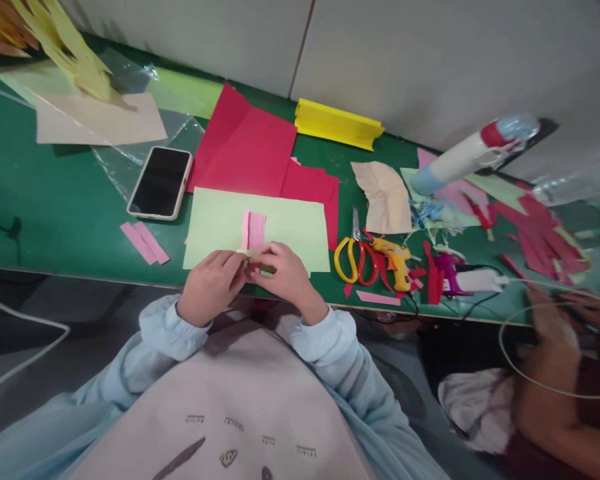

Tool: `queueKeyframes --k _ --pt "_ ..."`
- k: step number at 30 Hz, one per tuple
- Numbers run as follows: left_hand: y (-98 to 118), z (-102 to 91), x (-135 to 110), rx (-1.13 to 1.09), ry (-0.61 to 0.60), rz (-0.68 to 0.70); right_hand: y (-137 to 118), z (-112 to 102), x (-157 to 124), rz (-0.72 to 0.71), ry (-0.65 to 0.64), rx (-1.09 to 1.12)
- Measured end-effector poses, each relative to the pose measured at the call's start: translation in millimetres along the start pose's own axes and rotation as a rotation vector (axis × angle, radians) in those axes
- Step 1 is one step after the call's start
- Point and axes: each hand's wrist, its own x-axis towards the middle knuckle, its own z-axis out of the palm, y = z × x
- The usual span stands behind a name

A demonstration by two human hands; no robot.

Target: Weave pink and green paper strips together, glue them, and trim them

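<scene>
My left hand [214, 285] and my right hand [286, 275] meet at the front edge of a light green paper sheet [300, 227]. Their fingertips are pinched together on a small pale green piece of paper [247, 253], mostly hidden by the fingers. Just beyond the fingertips, a pink paper piece [257, 230] with a folded-looking left edge lies on the sheet. Two pink paper strips [143, 241] rest to the left of my left hand. To the right of my right hand lie scissors [356, 250] with yellow and red handles and a yellow glue gun [395, 257].
A phone [161, 183] and red paper sheets [245, 147] lie behind the green sheet. Further right are a beige crepe piece [383, 197], a white bottle [455, 160], a purple glue gun [450, 273] and red scraps. Another person's hands [555, 313] are at the far right.
</scene>
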Motion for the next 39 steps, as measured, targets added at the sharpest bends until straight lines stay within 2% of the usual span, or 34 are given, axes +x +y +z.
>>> queueKeyframes --k 9,19,30,35,39 --pt "-0.6 -2.6 -2.8 0.009 -0.024 -0.013 -7.9 0.9 1.9 0.075 0.009 0.045" --pt "1.5 -2.7 0.1 0.097 -0.038 -0.024 -6.4 -0.8 1.3 0.073 0.021 0.147" --pt "5.1 -2.6 1.8 0.116 0.045 -0.113 -5.0 -0.9 -0.2 0.034 0.006 0.086" --pt "4.8 -2.8 2.7 0.110 0.020 -0.155 -4.4 0.8 0.2 0.063 -0.007 0.117" --pt "3.7 -4.1 0.5 0.084 -0.011 -0.124 -6.4 1.4 2.1 0.101 0.020 0.153"
